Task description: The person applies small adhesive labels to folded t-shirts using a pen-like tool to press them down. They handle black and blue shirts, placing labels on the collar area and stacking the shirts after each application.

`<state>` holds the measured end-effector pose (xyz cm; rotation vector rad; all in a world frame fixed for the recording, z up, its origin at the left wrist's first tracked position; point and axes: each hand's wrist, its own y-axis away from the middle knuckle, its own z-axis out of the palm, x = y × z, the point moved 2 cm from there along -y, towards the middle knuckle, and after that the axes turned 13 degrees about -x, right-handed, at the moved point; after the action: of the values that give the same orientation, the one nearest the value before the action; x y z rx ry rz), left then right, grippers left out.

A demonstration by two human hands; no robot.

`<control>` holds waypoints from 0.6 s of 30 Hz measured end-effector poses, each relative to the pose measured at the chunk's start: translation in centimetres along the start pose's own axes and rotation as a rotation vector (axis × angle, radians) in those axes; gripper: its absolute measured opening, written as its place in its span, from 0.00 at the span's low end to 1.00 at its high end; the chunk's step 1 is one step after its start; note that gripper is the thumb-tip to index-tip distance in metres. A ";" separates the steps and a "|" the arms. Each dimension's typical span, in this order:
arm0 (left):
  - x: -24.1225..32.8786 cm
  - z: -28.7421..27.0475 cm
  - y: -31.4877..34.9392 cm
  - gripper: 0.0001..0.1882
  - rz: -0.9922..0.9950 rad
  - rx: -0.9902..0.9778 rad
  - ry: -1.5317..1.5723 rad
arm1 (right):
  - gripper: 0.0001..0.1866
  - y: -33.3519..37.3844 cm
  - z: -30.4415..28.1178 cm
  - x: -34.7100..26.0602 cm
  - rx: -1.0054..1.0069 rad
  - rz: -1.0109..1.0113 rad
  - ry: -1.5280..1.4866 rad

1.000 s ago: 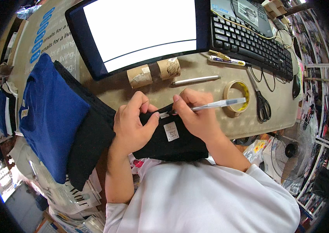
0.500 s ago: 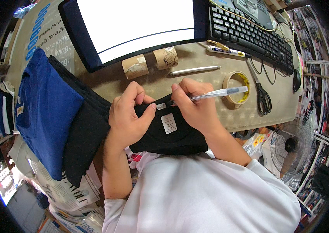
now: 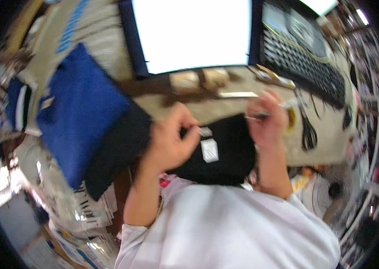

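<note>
A folded black shirt (image 3: 232, 157) lies in front of me, its collar towards the far side. My left hand (image 3: 174, 141) is closed in a pinch at the collar, with thumb and finger on a small neck label (image 3: 205, 132). Below that sits a larger white tag (image 3: 209, 150). My right hand (image 3: 268, 119), blurred by motion, is raised off the shirt to its right. It grips a slim, clear-handled tool (image 3: 288, 104) with a thin metal tip pointing left, apart from the label.
A blue shirt (image 3: 82, 107) rests on more black cloth (image 3: 118, 150) at left. A monitor (image 3: 194, 38) and keyboard (image 3: 306, 67) stand at the back. Two cardboard tubes (image 3: 185, 80), scissors (image 3: 308, 134) and a tape roll (image 3: 291, 119), mostly behind my right hand, lie on the table.
My right hand has pulled away from the collar to the right, taking the tool's tip off the label. My left hand keeps its pinch there. The whole view has shifted and blurred.
</note>
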<state>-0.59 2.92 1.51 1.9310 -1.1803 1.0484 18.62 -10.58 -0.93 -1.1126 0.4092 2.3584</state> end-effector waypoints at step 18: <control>6.2 -32.7 9.9 0.14 -0.154 0.582 -0.818 | 0.17 -1.3 0.2 -2.1 -0.270 -0.151 -0.243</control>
<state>-17.67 23.49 23.72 3.0299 -1.1580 0.5341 20.34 -10.06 0.78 -0.9173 -0.0793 2.4223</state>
